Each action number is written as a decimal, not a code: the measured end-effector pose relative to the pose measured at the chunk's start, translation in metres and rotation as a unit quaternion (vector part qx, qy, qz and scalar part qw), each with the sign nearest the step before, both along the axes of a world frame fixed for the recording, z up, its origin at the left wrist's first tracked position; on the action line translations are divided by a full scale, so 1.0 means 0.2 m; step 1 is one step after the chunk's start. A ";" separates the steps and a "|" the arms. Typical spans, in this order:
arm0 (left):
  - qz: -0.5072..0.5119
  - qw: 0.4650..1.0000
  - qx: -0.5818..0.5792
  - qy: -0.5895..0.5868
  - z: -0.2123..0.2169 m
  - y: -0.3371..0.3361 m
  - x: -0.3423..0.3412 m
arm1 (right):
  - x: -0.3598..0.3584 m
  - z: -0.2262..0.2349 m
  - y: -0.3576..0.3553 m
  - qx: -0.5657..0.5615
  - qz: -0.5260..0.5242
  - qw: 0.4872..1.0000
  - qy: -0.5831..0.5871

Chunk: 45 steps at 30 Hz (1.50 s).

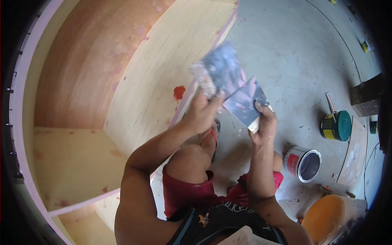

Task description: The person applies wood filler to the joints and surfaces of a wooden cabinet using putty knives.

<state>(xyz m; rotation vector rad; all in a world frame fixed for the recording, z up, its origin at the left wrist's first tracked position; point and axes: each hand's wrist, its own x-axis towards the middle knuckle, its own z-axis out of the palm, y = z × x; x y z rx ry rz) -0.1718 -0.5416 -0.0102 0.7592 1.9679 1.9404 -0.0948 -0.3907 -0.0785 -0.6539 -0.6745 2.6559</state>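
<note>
My left hand (203,112) grips a wide flat blade (220,69), smeared grey and blurred by motion. My right hand (263,122) holds a second flat scraper (245,102) by its pale handle. The two blades touch or overlap in front of me, above my bent knee (190,161). A plywood cabinet (155,81) with a pinkish filled edge stands to my left, a red putty spot (179,92) on its panel.
On the concrete floor (294,53) to the right stand an open red-and-white can (303,163), a green-lidded tin (337,125) with a stick on it, and an orange bucket (324,216). A board (352,157) leans at the far right.
</note>
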 end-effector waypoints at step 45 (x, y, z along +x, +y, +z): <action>0.357 0.897 0.250 -0.072 -0.66 -0.27 -2.32 | -2.57 -0.16 0.07 0.838 0.352 0.269 0.318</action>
